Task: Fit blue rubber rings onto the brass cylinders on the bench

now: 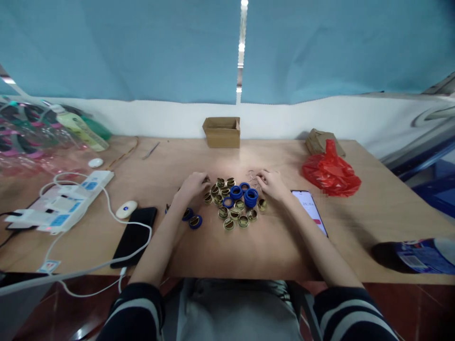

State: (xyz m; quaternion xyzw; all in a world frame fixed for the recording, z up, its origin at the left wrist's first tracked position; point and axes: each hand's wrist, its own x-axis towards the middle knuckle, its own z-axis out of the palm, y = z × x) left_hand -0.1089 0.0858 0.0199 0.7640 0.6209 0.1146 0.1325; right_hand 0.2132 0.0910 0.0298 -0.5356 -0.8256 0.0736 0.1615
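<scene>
Several round brass caps (232, 214) and blue rings (250, 196) lie clustered in the middle of the wooden table (270, 246). My left hand (193, 185) rests knuckles-up at the cluster's left edge, fingers curled on a brass piece at its far side. My right hand (272, 183) sits at the cluster's right edge, fingers pinched at a small heap of thin wire clips (251, 176); what it grips is too small to name. Two blue-ringed caps (195, 221) lie apart beside my left wrist.
A small open cardboard box (222, 131) stands at the back. A red plastic bag (330, 171) and a lit phone (310, 208) lie right. Left are a black phone (134, 235), power strips (67, 203) with white cables, and bottles. A dark bottle (415, 255) lies at the right edge.
</scene>
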